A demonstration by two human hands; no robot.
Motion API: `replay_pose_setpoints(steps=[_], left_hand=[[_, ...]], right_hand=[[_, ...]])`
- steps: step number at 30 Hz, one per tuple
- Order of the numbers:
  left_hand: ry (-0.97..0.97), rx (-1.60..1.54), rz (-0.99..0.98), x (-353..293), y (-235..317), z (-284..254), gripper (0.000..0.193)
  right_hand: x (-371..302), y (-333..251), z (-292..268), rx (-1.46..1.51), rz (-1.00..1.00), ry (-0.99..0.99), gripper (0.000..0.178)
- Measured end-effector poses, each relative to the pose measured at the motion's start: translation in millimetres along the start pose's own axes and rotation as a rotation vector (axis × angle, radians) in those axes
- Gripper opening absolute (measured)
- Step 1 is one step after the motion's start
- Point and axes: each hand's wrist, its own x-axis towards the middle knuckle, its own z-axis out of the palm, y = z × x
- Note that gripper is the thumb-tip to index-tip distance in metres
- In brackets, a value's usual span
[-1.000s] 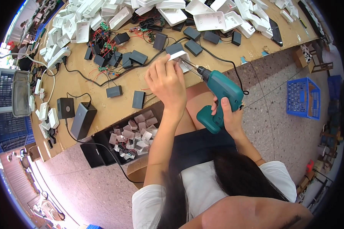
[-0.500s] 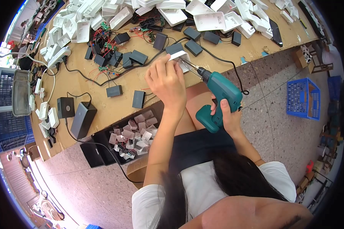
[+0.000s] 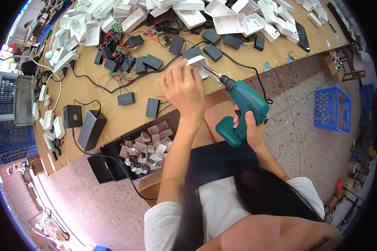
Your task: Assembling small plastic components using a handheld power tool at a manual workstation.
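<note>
My right hand grips a green cordless screwdriver by its handle. Its long metal bit points up and left into a white plastic casing near the table's front edge. My left hand is closed on that casing from the left side, its fingers along the rim. What sits inside the casing is mostly hidden by the hand and the bit. Just beyond it lies a dark grey block, with another dark block to its right.
White plastic casings are heaped across the far side, beside circuit boards with red wires. Black power adapters stand at left. Below the table edge, a black bin holds small pale parts. A blue basket is on the floor.
The screwdriver and my right hand have shifted slightly right and down. My left hand stays almost in place on the casing.
</note>
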Motion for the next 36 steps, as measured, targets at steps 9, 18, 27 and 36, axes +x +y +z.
replay_pose_setpoints(steps=[9, 18, 27, 36], left_hand=[[0.005, 0.001, 0.017, -2, 6, -6, 0.012], [-0.076, -0.321, -0.07, 0, 1, -76, 0.019], [-0.333, -0.171, -0.1, -13, 5, -139, 0.021], [-0.492, -0.01, 0.047, -4, 16, -147, 0.015]], right_hand=[[-21, -9, -26, 0.036, -0.01, -0.052, 0.057], [-43, -23, -55, 0.066, -0.072, -0.011, 0.057], [-66, -43, -71, 0.083, -0.085, -0.032, 0.058], [-90, -60, -91, 0.171, -0.068, -0.071, 0.047]])
